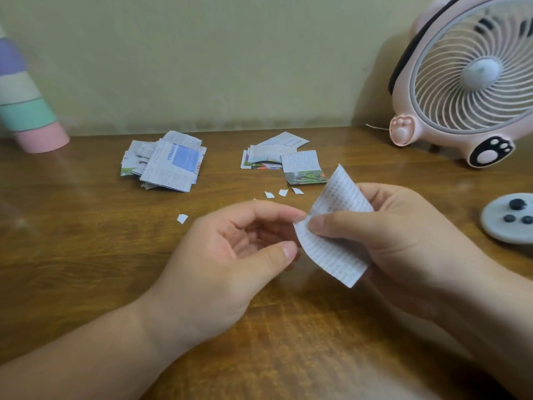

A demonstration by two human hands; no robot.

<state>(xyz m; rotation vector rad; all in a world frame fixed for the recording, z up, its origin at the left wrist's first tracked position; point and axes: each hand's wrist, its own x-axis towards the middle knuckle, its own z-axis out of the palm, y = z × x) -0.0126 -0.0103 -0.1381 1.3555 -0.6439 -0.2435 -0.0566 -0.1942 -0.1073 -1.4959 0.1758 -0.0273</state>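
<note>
Newsprint slip (pixel 328 254) is held upright right of the frame's centre, pinched mid-length between thumb and fingers of the right hand (pixel 403 235). The left hand (pixel 230 255), loosely curled and gripping nothing, lies just left, index fingertip (pixel 300 217) touching the slip's edge beside that thumb.

Left pile (pixel 165 163) lies beside right pile (pixel 284 160), scraps (pixel 283 192) before them, paper slip (pixel 328 255) nearer, fan (pixel 473 76) far right.

Left hand (pixel 239 255) loosely curled, thumb apart — right hand (pixel 403 235) opposite it, thumb pinched against its fingers.
</note>
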